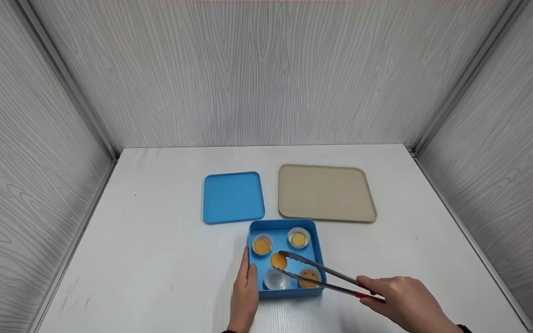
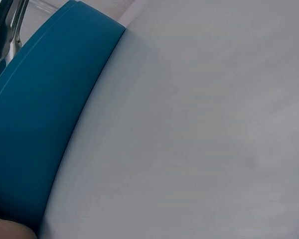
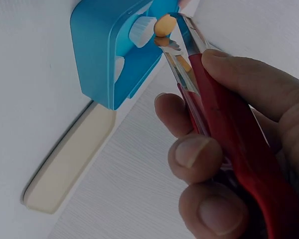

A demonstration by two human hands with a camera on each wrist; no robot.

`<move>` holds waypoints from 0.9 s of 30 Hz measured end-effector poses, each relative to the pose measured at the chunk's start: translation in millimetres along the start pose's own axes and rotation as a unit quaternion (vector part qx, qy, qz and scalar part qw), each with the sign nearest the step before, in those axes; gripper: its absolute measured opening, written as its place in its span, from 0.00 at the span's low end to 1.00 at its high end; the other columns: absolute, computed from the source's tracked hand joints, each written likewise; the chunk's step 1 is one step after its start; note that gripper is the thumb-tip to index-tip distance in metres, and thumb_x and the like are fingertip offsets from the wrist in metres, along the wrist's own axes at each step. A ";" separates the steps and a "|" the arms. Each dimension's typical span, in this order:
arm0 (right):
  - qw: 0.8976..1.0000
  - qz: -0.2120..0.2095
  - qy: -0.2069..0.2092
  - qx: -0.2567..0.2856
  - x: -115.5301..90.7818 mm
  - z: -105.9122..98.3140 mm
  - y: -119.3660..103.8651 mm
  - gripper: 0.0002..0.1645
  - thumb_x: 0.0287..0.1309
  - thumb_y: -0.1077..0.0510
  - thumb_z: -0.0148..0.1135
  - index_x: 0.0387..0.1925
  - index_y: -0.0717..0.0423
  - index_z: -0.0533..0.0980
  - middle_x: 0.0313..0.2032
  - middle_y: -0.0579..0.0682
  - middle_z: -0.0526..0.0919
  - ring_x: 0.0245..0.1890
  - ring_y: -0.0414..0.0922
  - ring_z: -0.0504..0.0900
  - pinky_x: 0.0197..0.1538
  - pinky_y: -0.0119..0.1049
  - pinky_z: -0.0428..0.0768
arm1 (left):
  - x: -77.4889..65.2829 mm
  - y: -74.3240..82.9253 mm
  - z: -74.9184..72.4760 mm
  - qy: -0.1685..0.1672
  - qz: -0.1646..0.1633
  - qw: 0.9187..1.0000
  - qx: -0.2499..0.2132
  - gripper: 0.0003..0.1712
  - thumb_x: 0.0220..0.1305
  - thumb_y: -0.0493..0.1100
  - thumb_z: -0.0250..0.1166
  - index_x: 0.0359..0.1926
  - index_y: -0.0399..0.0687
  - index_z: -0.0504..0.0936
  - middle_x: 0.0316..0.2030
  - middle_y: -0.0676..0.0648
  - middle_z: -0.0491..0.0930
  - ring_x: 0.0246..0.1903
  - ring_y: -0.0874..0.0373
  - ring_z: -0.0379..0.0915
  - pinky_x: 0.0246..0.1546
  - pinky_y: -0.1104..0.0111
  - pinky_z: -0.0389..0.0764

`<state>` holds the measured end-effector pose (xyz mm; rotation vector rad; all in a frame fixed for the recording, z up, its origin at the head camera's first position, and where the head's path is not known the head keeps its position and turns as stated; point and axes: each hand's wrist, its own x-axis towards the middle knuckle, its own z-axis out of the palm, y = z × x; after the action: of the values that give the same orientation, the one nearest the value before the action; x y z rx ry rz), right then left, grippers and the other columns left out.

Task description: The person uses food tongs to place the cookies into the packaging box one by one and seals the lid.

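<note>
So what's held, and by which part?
The right hand grips tongs by the red handles, tips around an orange piece; the left hand touches the box.

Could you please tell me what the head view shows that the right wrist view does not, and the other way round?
Only the head view shows the flat blue tray and all four cups together.

Only the right wrist view shows most of the red handle and the nails of the fingers curled round it.

Both show the blue box, beige tray, tongs and an orange piece between their tips.
</note>
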<state>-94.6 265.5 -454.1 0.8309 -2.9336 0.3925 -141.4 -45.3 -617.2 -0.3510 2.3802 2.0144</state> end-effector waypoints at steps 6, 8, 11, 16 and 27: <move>0.999 0.017 -0.033 0.015 0.4 -2.7 -0.3 0.16 0.50 0.55 0.79 0.44 0.45 0.87 0.26 0.36 0.88 0.24 0.29 0.82 0.25 0.27 0.79 | -0.4 1.0 0.2 0.000 -0.008 1.000 0.005 0.33 0.84 0.50 0.41 0.82 0.49 0.48 0.81 0.49 0.48 0.79 0.47 0.44 0.78 0.47 0.52; 0.999 0.020 -0.041 0.018 0.4 -3.2 -0.5 0.18 0.50 0.55 0.80 0.45 0.47 0.88 0.27 0.37 0.89 0.24 0.30 0.82 0.26 0.27 0.80 | -0.4 1.5 0.3 0.000 -0.008 1.000 0.008 0.33 0.84 0.50 0.41 0.82 0.49 0.48 0.81 0.49 0.48 0.80 0.47 0.44 0.78 0.47 0.52; 0.998 0.019 -0.048 0.021 0.5 -3.9 -0.5 0.19 0.50 0.55 0.79 0.46 0.49 0.88 0.28 0.38 0.89 0.24 0.30 0.83 0.26 0.27 0.80 | -0.7 2.0 0.2 0.000 -0.007 1.000 0.008 0.33 0.84 0.50 0.41 0.82 0.49 0.48 0.81 0.49 0.48 0.79 0.47 0.44 0.78 0.47 0.52; 0.997 0.015 -0.064 0.036 1.8 -5.5 -0.2 0.18 0.51 0.56 0.79 0.46 0.49 0.88 0.29 0.37 0.89 0.24 0.29 0.81 0.26 0.27 0.80 | -0.9 2.8 -0.3 -0.006 -0.013 1.000 0.005 0.33 0.84 0.51 0.40 0.83 0.51 0.48 0.81 0.49 0.48 0.80 0.46 0.43 0.77 0.47 0.52; 0.996 -0.016 -0.081 0.044 4.3 -4.7 3.0 0.12 0.54 0.56 0.77 0.32 0.39 0.78 0.24 0.30 0.84 0.20 0.25 0.72 0.22 0.26 0.72 | -1.5 4.8 0.5 -0.002 -0.024 1.000 0.008 0.33 0.84 0.50 0.41 0.82 0.51 0.48 0.81 0.49 0.48 0.80 0.46 0.43 0.77 0.47 0.52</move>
<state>-99.8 267.1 -449.7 0.9634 -3.0654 0.4785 -140.9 -43.8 -612.4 -0.3989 2.3606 1.9714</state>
